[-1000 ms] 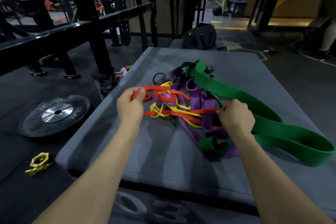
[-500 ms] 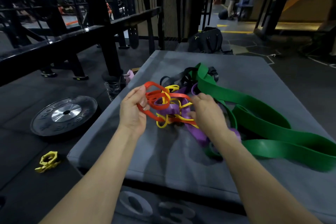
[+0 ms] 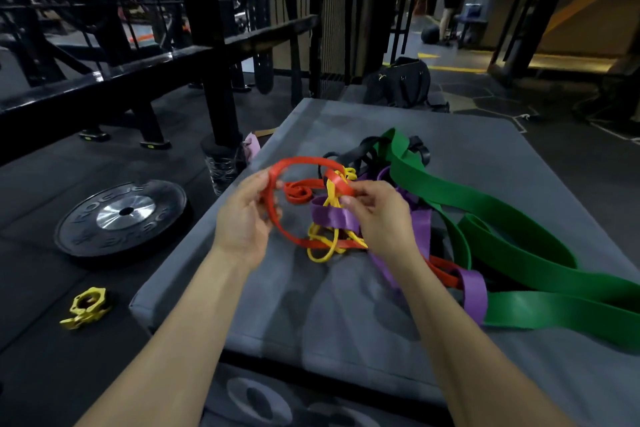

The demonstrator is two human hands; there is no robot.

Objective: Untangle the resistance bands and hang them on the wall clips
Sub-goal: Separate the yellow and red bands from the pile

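Between the two grips, the red band point(image 3: 294, 198) has opened into a lifted loop; a second ago it lay flat. Left hand point(image 3: 242, 222) pinches it, right hand point(image 3: 375, 215) pinches the knot with yellow point(image 3: 325, 239) and purple point(image 3: 334, 218), above the table point(image 3: 346, 305). Untangling has begun.

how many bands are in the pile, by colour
red band: 1, held in the left hand and right hand
yellow band: 1
purple band: 1
green band: 1
black band: 1, partly hidden, could be more
total: 5 colours seen, so at least 5 bands. The tangle hides whether any colour is doubled.
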